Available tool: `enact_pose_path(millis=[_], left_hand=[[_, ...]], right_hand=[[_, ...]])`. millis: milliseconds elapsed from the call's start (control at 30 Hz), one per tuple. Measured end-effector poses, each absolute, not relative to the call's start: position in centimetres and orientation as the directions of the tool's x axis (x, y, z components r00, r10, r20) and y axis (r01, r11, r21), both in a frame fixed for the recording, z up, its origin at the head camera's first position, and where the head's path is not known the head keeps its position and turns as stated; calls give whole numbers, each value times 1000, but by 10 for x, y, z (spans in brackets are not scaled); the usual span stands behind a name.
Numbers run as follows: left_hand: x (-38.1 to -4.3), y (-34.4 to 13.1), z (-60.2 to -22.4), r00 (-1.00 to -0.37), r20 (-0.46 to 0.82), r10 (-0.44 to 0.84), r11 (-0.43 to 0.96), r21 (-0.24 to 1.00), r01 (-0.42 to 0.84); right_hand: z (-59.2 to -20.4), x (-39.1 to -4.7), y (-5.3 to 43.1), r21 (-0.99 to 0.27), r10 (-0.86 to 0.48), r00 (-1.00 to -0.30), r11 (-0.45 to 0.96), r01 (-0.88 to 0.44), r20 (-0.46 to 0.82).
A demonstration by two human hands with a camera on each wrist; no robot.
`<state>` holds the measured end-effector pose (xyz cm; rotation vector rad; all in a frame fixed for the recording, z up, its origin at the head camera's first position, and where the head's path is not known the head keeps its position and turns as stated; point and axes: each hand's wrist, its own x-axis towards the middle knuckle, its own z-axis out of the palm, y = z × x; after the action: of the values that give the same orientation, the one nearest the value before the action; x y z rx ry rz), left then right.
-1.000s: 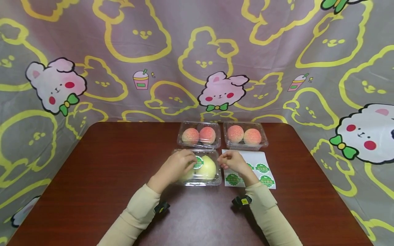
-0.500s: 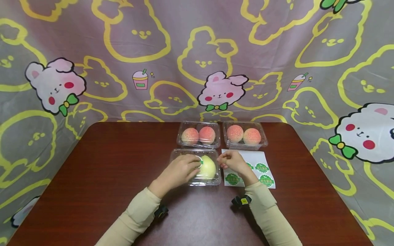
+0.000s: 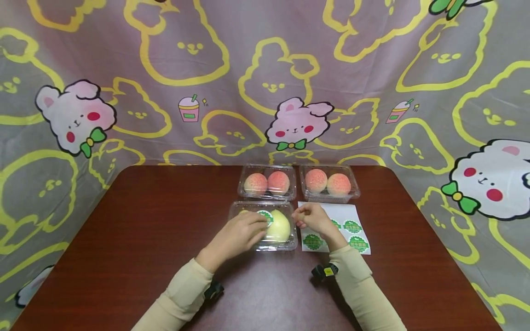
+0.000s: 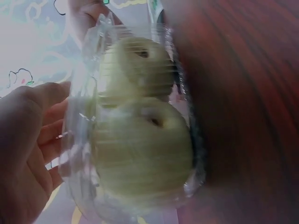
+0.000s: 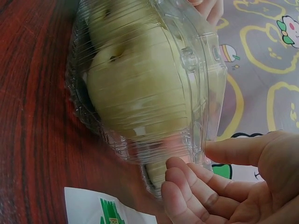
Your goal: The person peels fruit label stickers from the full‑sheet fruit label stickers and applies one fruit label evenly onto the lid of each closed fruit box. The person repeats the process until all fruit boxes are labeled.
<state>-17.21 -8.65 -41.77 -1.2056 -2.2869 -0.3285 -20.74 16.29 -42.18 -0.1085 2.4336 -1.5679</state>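
A clear plastic clamshell box [image 3: 293, 242] holds two pale yellow-green fruits [image 3: 278, 230]. On its lid is a round green-and-white sticker [image 3: 266, 217]. My left hand [image 3: 237, 233] lies over the lid's left part with extended fingers, and its fingertips cover the sticker's left side. In the left wrist view the left hand [image 4: 23, 144] spreads across the top of the box. At the box's right edge, my right hand [image 3: 313, 218] pinches the rim; the right wrist view has its thumb on the lid's edge, its fingers [image 5: 180, 179] by the side wall.
Under the right hand lies a white sheet [image 3: 327, 209] bearing several green round stickers [image 3: 358, 244]. Behind stand two more clear boxes, the back left box [image 3: 241, 191] and the back right box [image 3: 356, 191], each with two pinkish peaches [image 3: 316, 179]. A patterned curtain [image 3: 232, 105] encloses the table.
My left hand has moved slightly right and flattened over the lid, its fingers passing across the sticker. The right hand stays at the box's edge.
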Motion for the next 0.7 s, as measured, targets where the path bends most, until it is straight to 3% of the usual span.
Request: enact_pose_path(millis=[100,333,633,700], left_hand=[[-172,-89,-418,-454,563,690,576,-48,816],[-173,-97,-418,-508,579,637,622,3,783],[-173,-96,-425,-395,622,676,531,-41,846],[-173,-97,-424,-395,624,674,536,-46,843]], right_hand=[[-423,-208,163,-903,-189,-968,424,71,-165],[-422,-209,163,-893,-169,-970,443,82,-172],[-427,-208,169,-929,-230,-967,371,20,-113],[-427,-208,169,-929,-236,-966,369,11,-106]])
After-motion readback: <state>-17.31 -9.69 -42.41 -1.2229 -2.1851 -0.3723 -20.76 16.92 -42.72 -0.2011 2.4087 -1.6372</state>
